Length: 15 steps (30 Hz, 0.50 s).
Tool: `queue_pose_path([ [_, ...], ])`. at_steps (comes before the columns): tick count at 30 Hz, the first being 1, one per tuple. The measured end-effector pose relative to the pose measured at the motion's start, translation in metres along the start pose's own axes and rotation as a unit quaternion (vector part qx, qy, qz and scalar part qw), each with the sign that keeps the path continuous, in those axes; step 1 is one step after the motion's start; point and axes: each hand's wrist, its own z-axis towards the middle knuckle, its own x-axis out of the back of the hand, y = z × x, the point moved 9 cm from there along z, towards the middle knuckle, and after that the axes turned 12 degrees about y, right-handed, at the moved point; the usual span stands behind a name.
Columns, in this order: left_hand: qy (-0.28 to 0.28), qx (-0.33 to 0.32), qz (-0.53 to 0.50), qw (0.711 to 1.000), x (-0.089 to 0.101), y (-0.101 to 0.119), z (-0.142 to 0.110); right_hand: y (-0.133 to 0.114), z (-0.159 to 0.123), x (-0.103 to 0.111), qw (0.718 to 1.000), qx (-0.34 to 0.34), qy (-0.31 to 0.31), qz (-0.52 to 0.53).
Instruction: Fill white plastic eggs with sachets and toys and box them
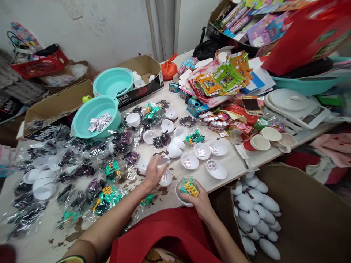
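Observation:
My right hand (197, 200) is closed around a white egg half (183, 199) near the table's front edge, with a bagged green and yellow toy (188, 186) sitting in it. My left hand (153, 174) reaches out over the table, fingers curled on another white egg half (163, 160). A further half with a small packet in it (166, 178) lies just under that hand. Around them lie several open white halves (217, 168), some holding small packets, and bagged toys (194, 138).
Two teal basins (95, 117) stand at the back left, one holding silver packets. Many bagged toys (82, 171) cover the table's left. A cardboard box (301, 215) at the right holds several closed white eggs (255, 212). Coloured packages and a white scale (293, 104) crowd the back right.

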Motion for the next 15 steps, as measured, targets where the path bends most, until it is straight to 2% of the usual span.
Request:
queue_pose_path([
  [1, -0.001, -0.002, 0.084, 0.996, 0.0, -0.017, 0.01, 0.0, 0.002, 0.003, 1.0, 0.0, 0.012, 0.005],
  [3, -0.052, -0.02, 0.194, 0.979, -0.013, -0.043, 0.028, -0.001, 0.004, 0.003, 1.0, 0.001, 0.014, 0.005],
  [5, -0.096, -0.024, 0.225, 0.969, -0.026, -0.061, 0.042, -0.005, 0.004, -0.003, 1.0, 0.002, 0.0, 0.004],
  [8, -0.109, -0.005, 0.251, 0.962, -0.027, -0.074, 0.054, -0.017, 0.002, -0.013, 1.0, 0.003, -0.014, 0.007],
  [10, -0.084, -0.009, 0.271, 0.959, -0.015, -0.067, 0.052, -0.025, 0.0, -0.019, 1.0, 0.007, -0.019, -0.006],
  [11, -0.058, -0.026, 0.276, 0.959, -0.006, -0.057, 0.049, -0.028, 0.0, -0.023, 0.999, 0.01, -0.025, -0.02],
  [13, 0.0, -0.093, 0.257, 0.962, 0.014, -0.022, 0.034, -0.034, -0.001, -0.034, 0.997, 0.019, -0.042, -0.056],
  [15, 0.015, -0.177, 0.193, 0.965, 0.026, 0.019, 0.011, -0.039, -0.001, -0.046, 0.994, 0.032, -0.056, -0.091],
])
